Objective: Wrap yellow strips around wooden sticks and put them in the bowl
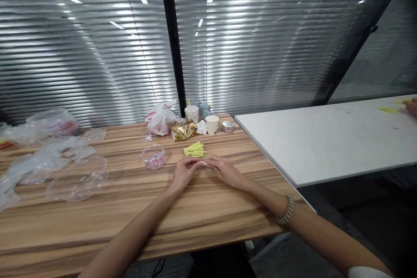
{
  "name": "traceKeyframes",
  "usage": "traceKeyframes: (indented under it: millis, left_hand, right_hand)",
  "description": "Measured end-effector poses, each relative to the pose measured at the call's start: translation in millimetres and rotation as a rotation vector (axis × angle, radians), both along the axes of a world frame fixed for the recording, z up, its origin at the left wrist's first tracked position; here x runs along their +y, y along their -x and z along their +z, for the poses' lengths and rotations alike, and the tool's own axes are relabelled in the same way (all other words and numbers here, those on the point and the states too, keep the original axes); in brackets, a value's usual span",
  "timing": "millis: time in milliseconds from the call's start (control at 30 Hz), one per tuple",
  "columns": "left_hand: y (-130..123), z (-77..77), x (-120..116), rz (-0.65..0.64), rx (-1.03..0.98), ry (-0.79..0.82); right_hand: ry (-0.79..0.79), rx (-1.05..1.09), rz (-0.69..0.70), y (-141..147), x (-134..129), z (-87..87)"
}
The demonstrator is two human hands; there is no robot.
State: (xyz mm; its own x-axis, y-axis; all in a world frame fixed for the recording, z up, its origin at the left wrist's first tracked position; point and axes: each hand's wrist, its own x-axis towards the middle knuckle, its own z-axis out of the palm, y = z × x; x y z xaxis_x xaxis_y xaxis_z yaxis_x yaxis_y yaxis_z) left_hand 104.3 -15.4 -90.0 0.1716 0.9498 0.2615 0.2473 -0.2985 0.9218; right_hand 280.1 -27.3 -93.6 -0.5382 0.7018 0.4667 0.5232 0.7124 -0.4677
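Note:
My left hand (183,173) and my right hand (227,172) meet fingertip to fingertip low over the wooden table (130,213). The fingers of both are closed, pinching a small pale piece (203,163) that they mostly cover; its kind is too small to make out. Just beyond my fingers lies a bunch of yellow strips (194,149). Left of my left hand stands a clear round tub (154,156) with many small pink and purple pieces in its bottom.
A gold foil packet (184,130), white plastic bag (160,120), lidded cup (192,113), paper cup (212,125) and round tin (228,127) stand at the back. Clear plastic bags (48,156) and a large clear lid (80,180) lie left. Another person's hand (412,106) is over the white table (325,139).

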Motion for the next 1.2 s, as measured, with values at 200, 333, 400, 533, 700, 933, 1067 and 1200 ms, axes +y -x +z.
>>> traceKeyframes:
  millis: [200, 333, 400, 533, 700, 933, 1067, 1200]
  left_hand:
    - [1, -0.7, 0, 0.030, -0.020, 0.035]
    - [2, -1.6, 2, 0.039, -0.041, 0.068]
    - [2, -0.8, 2, 0.034, -0.049, 0.079]
    - [1, 2.4, 1, -0.001, -0.085, 0.100]
    - [0, 3.3, 0, -0.037, -0.072, 0.085]
    - [6, -2.4, 8, -0.012, 0.003, 0.021]
    - [9, -2.5, 10, -0.024, 0.071, -0.017]
    - [10, -2.0, 9, -0.043, 0.096, -0.012]
  right_hand:
    - [-0.016, -0.035, -0.013, 0, 0, -2.7]
    - [0.028, -0.024, -0.002, 0, 0, -3.8]
    - [0.069, 0.010, 0.012, 0, 0, -2.4]
    - [0.210, 0.100, 0.059, 1, -2, 1.5]
    - [0.573, 0.230, 0.120, 1, 1, -0.9]
    - [0.937, 0.426, 0.310, -2, 0, 6.4]
    - [0.947, 0.359, 0.317, -5, -4, 14.2]
    - [0.898, 0.304, 0.303, -7, -5, 16.3]
